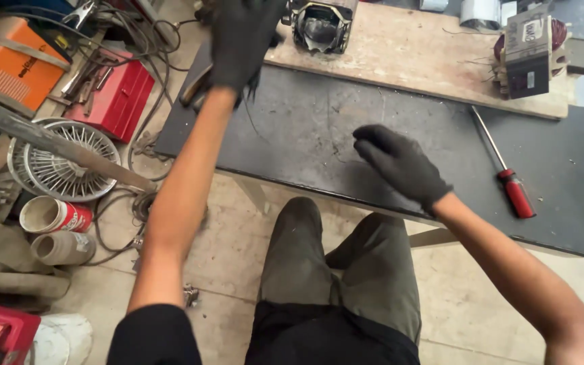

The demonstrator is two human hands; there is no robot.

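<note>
Gloved left hand (245, 40) raised over dark workbench (292, 128), fingers drooping, holding nothing; right hand (400, 165) flat, fingers together; red-handled screwdriver (508, 177) untouched; dismantled motor housing (322, 26) waiting beyond.

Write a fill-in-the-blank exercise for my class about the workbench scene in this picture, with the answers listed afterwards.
1. Both hands wear ____ gloves.
2. The screwdriver on the dark bench top has a ____ handle.
3. The right hand hovers open over the bench, ____ of the screwdriver.
4. The left hand is raised, while the wire fan guard lies on the ____.

Answers: black; red; left; floor
</note>
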